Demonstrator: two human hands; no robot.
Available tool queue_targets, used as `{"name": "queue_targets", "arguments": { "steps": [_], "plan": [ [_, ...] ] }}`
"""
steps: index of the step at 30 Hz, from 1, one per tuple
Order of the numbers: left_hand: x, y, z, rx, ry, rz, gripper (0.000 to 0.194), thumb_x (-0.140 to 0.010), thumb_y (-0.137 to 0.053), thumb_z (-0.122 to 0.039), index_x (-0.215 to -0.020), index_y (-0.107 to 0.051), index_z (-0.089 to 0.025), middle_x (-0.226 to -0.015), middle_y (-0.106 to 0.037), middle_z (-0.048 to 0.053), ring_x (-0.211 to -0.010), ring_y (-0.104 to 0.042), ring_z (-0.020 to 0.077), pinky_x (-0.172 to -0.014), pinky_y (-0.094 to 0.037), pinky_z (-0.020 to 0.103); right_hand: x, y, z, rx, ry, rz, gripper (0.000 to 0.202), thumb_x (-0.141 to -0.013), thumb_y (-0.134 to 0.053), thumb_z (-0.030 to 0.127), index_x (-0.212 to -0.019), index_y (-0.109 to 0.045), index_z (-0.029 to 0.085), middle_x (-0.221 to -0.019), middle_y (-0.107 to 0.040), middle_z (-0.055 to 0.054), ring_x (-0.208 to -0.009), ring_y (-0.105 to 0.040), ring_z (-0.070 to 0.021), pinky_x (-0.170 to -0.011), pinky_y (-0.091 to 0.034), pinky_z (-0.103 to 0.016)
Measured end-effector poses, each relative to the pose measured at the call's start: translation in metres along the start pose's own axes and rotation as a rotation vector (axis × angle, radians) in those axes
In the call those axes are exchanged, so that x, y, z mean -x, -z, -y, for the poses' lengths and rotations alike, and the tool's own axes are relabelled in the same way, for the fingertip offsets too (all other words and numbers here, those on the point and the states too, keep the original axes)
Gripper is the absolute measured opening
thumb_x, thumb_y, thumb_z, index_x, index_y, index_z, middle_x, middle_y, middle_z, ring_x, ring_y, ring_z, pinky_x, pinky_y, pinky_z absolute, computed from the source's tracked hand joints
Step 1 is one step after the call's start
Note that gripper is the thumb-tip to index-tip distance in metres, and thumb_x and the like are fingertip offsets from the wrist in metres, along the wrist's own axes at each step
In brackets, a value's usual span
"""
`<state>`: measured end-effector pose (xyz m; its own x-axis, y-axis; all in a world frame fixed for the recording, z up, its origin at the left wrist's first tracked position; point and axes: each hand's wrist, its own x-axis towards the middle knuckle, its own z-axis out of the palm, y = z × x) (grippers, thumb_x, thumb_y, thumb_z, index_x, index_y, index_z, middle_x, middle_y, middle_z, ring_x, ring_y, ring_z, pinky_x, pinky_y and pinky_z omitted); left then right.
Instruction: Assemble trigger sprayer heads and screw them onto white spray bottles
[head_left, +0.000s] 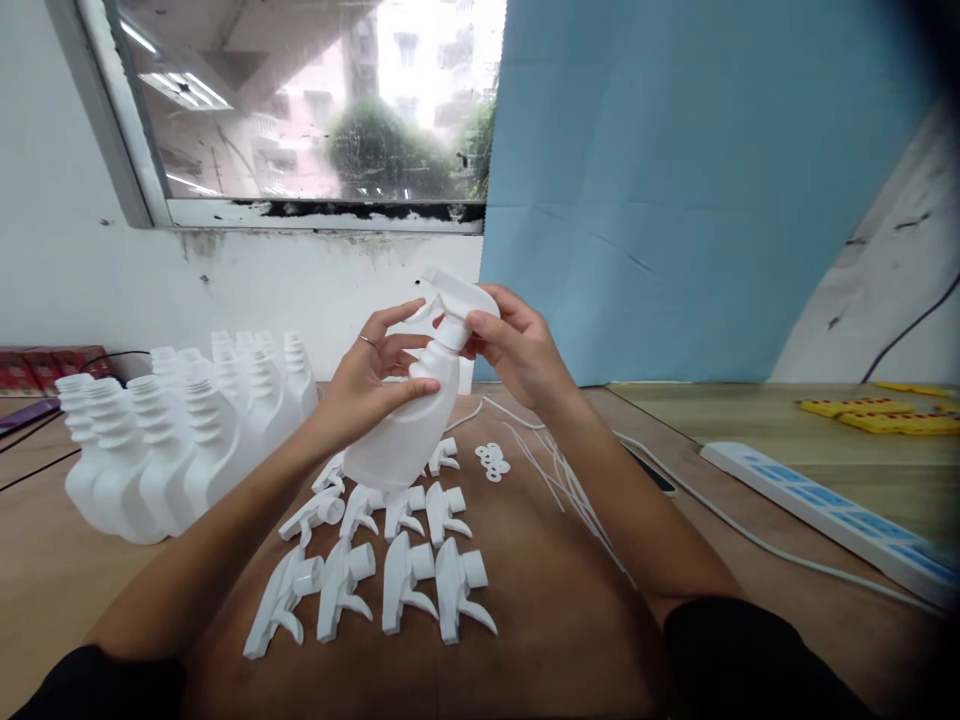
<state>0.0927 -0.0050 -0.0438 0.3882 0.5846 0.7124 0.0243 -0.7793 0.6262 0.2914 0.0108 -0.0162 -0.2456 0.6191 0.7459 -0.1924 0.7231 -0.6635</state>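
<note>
A white spray bottle (409, 435) is held up above the table, tilted with its top to the right. Round its upper body my left hand (379, 375) is closed, thumb across the front and a ring on one finger. My right hand (517, 345) grips the trigger sprayer head (457, 298), which sits on the bottle's neck. Below the bottle, several loose white trigger sprayer heads (409, 585) lie in rows. White ring washers (492, 461) are heaped to their right, and thin white tubes (566, 480) lie partly hidden behind my right forearm.
Several white bottles without heads (199, 440) stand at the left. A white power strip (825, 510) with blue sockets lies at the right, its cable (750, 535) running over the table. Yellow pieces (877, 412) lie beyond it. A phone (651, 470) is partly behind my forearm.
</note>
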Motion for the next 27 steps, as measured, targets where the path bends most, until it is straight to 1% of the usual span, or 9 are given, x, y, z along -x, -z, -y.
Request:
{"name": "queue_targets", "arguments": {
  "steps": [3, 5, 8, 10, 12, 15, 20, 23, 27],
  "plan": [
    [-0.001, 0.000, 0.000, -0.007, 0.034, -0.067, 0.072, -0.079, -0.075, -0.028, -0.140, -0.036, -0.031, -0.122, -0.065, 0.006, -0.097, -0.068, 0.0216, -0.088, -0.057, 0.040, -0.005, -0.007, -0.003, 0.016, -0.020, -0.017, 0.033, -0.080, -0.069, 0.053, -0.099, -0.064, 0.027, -0.085, -0.063, 0.000, -0.071, -0.056, -0.0145, -0.062, -0.047, -0.028],
    [-0.002, 0.000, 0.001, 0.000, 0.039, -0.088, 0.071, -0.078, -0.076, -0.028, -0.138, -0.038, -0.029, -0.121, -0.066, 0.006, -0.098, -0.068, 0.0213, -0.089, -0.057, 0.040, -0.005, -0.009, -0.006, -0.005, -0.056, 0.000, 0.034, -0.081, -0.067, 0.055, -0.099, -0.065, 0.026, -0.090, -0.068, -0.003, -0.078, -0.059, -0.0171, -0.066, -0.049, -0.030],
    [-0.003, -0.001, 0.004, 0.011, 0.028, -0.101, 0.072, -0.076, -0.078, -0.028, -0.136, -0.040, -0.028, -0.117, -0.067, 0.006, -0.102, -0.067, 0.0216, -0.092, -0.055, 0.039, -0.003, -0.009, -0.011, -0.081, -0.109, 0.059, 0.033, -0.079, -0.070, 0.052, -0.097, -0.068, 0.023, -0.098, -0.071, -0.006, -0.091, -0.064, -0.0212, -0.073, -0.052, -0.033],
    [-0.003, -0.001, 0.005, 0.007, 0.038, -0.107, 0.073, -0.076, -0.079, -0.028, -0.137, -0.039, -0.028, -0.117, -0.067, 0.006, -0.100, -0.068, 0.0211, -0.091, -0.056, 0.038, -0.003, -0.008, -0.015, -0.134, -0.130, 0.087, 0.031, -0.078, -0.072, 0.048, -0.096, -0.070, 0.023, -0.100, -0.072, -0.007, -0.095, -0.065, -0.0227, -0.077, -0.052, -0.034],
    [-0.003, 0.000, 0.005, -0.002, 0.056, -0.106, 0.075, -0.077, -0.077, -0.027, -0.140, -0.037, -0.028, -0.117, -0.066, 0.006, -0.096, -0.068, 0.0205, -0.088, -0.057, 0.037, -0.004, -0.007, -0.018, -0.159, -0.140, 0.087, 0.030, -0.077, -0.074, 0.046, -0.096, -0.071, 0.023, -0.102, -0.072, -0.006, -0.097, -0.064, -0.0230, -0.078, -0.053, -0.035],
    [-0.003, 0.000, 0.003, -0.029, 0.052, -0.098, 0.079, -0.078, -0.076, -0.027, -0.145, -0.034, -0.029, -0.118, -0.066, 0.007, -0.097, -0.068, 0.0211, -0.087, -0.056, 0.038, -0.006, -0.003, -0.018, -0.145, -0.158, 0.085, 0.031, -0.075, -0.077, 0.045, -0.096, -0.072, 0.023, -0.104, -0.072, -0.006, -0.096, -0.063, -0.0220, -0.079, -0.053, -0.035],
    [-0.001, -0.003, 0.003, -0.094, 0.023, -0.063, 0.081, -0.081, -0.073, -0.031, -0.148, -0.027, -0.034, -0.118, -0.064, 0.006, -0.096, -0.068, 0.0221, -0.085, -0.058, 0.039, -0.006, 0.005, -0.013, -0.116, -0.177, 0.158, 0.028, -0.075, -0.077, 0.046, -0.091, -0.072, 0.022, -0.104, -0.071, -0.006, -0.092, -0.064, -0.0199, -0.079, -0.053, -0.035],
    [0.000, -0.005, 0.003, -0.138, 0.009, -0.080, 0.076, -0.082, -0.072, -0.032, -0.146, -0.031, -0.036, -0.125, -0.059, 0.006, -0.094, -0.068, 0.0206, -0.082, -0.059, 0.037, -0.006, 0.008, -0.011, -0.110, -0.158, 0.159, 0.032, -0.074, -0.078, 0.044, -0.096, -0.069, 0.024, -0.103, -0.071, -0.005, -0.093, -0.065, -0.0202, -0.079, -0.053, -0.035],
    [0.002, -0.008, 0.004, -0.221, -0.008, -0.141, 0.077, -0.081, -0.073, -0.033, -0.145, -0.031, -0.042, -0.146, -0.041, 0.005, -0.093, -0.066, 0.0189, -0.080, -0.061, 0.035, -0.006, 0.009, -0.011, -0.104, -0.135, 0.167, 0.036, -0.073, -0.079, 0.044, -0.101, -0.067, 0.024, -0.103, -0.071, -0.005, -0.097, -0.065, -0.0210, -0.078, -0.053, -0.033]
  ]
}}
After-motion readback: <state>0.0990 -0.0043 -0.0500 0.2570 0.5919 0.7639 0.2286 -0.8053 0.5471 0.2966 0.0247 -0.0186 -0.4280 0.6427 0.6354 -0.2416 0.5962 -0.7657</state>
